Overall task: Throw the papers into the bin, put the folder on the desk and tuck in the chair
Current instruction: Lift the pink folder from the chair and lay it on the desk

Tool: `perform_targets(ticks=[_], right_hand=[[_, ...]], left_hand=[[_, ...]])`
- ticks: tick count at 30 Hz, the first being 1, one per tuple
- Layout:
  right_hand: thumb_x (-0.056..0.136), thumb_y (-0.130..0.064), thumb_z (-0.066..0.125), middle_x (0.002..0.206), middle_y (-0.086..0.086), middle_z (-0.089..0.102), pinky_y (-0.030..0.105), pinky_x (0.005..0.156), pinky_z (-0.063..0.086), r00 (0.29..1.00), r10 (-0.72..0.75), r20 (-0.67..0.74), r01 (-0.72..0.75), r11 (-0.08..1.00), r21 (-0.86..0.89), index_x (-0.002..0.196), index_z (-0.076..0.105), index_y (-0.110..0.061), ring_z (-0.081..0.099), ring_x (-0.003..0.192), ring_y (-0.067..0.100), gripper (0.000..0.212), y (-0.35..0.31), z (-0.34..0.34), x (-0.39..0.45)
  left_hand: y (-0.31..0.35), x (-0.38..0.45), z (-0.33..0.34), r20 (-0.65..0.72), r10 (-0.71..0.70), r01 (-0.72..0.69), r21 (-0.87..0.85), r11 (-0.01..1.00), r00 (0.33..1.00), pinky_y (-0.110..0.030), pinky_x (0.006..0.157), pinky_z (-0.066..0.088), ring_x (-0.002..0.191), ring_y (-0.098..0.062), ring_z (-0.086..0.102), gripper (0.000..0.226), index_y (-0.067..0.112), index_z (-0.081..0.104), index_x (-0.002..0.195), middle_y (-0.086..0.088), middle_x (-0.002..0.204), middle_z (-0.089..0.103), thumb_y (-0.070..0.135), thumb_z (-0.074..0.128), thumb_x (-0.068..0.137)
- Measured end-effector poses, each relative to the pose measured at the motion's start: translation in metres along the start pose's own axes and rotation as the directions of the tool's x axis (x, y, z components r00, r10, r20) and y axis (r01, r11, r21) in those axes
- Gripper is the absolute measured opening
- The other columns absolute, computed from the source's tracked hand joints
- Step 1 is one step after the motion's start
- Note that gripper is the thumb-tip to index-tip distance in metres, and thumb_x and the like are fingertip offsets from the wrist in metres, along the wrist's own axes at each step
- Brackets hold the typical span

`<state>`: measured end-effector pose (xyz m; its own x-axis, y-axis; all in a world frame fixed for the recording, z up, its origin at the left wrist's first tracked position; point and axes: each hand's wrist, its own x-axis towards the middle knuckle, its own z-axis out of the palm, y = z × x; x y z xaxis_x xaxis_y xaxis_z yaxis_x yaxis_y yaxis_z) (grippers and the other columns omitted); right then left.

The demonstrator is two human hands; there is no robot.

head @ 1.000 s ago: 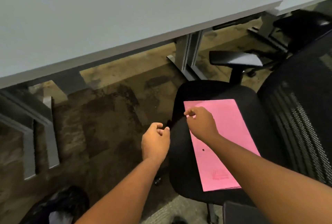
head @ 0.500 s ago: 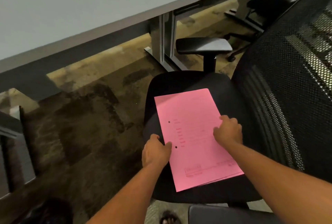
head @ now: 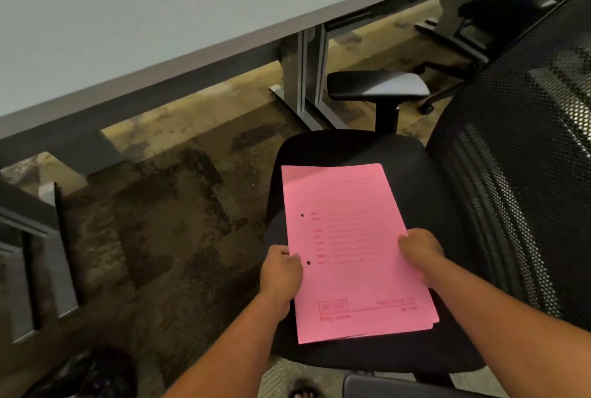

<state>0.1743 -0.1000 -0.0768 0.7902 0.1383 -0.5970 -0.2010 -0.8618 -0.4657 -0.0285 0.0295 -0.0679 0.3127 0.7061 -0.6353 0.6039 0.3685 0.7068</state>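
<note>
A pink folder [head: 348,238] lies on the black seat of an office chair [head: 425,174], its near end over the seat's front edge. My left hand [head: 279,271] grips the folder's left edge beside two punched holes. My right hand [head: 420,252] grips its right edge. The chair's mesh back [head: 524,158] rises at the right and one armrest [head: 377,86] points toward the white desk [head: 144,14]. A bin with a dark liner [head: 92,372] shows at the bottom left corner. No loose papers are visible.
The desk's grey legs [head: 307,78] stand on patterned carpet [head: 166,225] just beyond the chair. Another grey frame [head: 35,253] is at the far left. A second black chair [head: 508,11] sits at the top right. My foot [head: 302,393] shows at the bottom edge.
Both hands have moved from the chair's front edge onto the folder and closed on its two side edges. The view has shifted closer to the chair.
</note>
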Motion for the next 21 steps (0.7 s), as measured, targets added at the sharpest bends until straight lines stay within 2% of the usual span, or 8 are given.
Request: perform_targets(ticks=[3, 8, 12, 16, 21], right_hand=[[0.096, -0.017, 0.043, 0.093, 0.012, 0.069, 0.05, 0.076, 0.059, 0.997, -0.059, 0.042, 0.054, 0.992, 0.111, 0.093, 0.061, -0.015, 0.069, 0.083, 0.034, 0.019, -0.011, 0.001, -0.011], [0.1, -0.023, 0.042, 0.097, 0.009, 0.067, 0.049, 0.073, 0.06, 0.986, -0.151, 0.065, 0.129, 0.957, 0.259, 0.103, 0.054, -0.02, 0.069, 0.085, 0.03, 0.013, -0.035, -0.005, -0.034], [0.101, -0.024, 0.042, 0.099, 0.007, 0.067, 0.049, 0.075, 0.06, 0.971, -0.234, 0.051, 0.21, 0.933, 0.291, 0.105, 0.055, -0.022, 0.069, 0.087, 0.027, 0.013, -0.065, -0.015, -0.052], [0.1, -0.025, 0.041, 0.1, 0.006, 0.066, 0.049, 0.076, 0.059, 0.947, -0.32, 0.01, 0.303, 0.905, 0.299, 0.107, 0.055, -0.021, 0.068, 0.087, 0.026, 0.015, -0.105, -0.03, -0.071], [0.1, -0.023, 0.042, 0.099, 0.006, 0.066, 0.047, 0.075, 0.059, 0.905, -0.425, 0.005, 0.403, 0.861, 0.312, 0.107, 0.055, -0.021, 0.067, 0.087, 0.026, 0.016, -0.156, -0.043, -0.097]], left_hand=[[0.007, -0.004, -0.013, -0.011, 0.047, -0.047, -0.041, 0.998, 0.999, -0.029, 0.06, 0.054, 0.084, -0.019, 0.07, 0.006, 0.019, 0.053, 0.101, -0.004, 0.095, 0.07, 0.018, 0.048, 0.1], [0.024, -0.014, -0.044, -0.053, 0.123, -0.125, -0.05, 0.991, 0.991, -0.035, 0.067, 0.059, 0.084, -0.019, 0.071, 0.006, 0.021, 0.054, 0.1, -0.003, 0.094, 0.072, 0.022, 0.049, 0.101], [0.047, -0.024, -0.069, -0.082, 0.201, -0.203, -0.013, 0.979, 0.976, -0.032, 0.066, 0.058, 0.083, -0.018, 0.072, 0.008, 0.021, 0.056, 0.1, -0.002, 0.092, 0.073, 0.023, 0.049, 0.101], [0.082, -0.037, -0.094, -0.11, 0.308, -0.299, 0.093, 0.95, 0.945, -0.025, 0.062, 0.055, 0.08, -0.01, 0.069, 0.011, 0.026, 0.059, 0.101, 0.006, 0.091, 0.071, 0.026, 0.048, 0.101], [0.125, -0.053, -0.135, -0.159, 0.337, -0.316, 0.144, 0.938, 0.928, -0.025, 0.063, 0.055, 0.08, -0.008, 0.07, 0.01, 0.026, 0.06, 0.1, 0.006, 0.093, 0.071, 0.028, 0.051, 0.1]])
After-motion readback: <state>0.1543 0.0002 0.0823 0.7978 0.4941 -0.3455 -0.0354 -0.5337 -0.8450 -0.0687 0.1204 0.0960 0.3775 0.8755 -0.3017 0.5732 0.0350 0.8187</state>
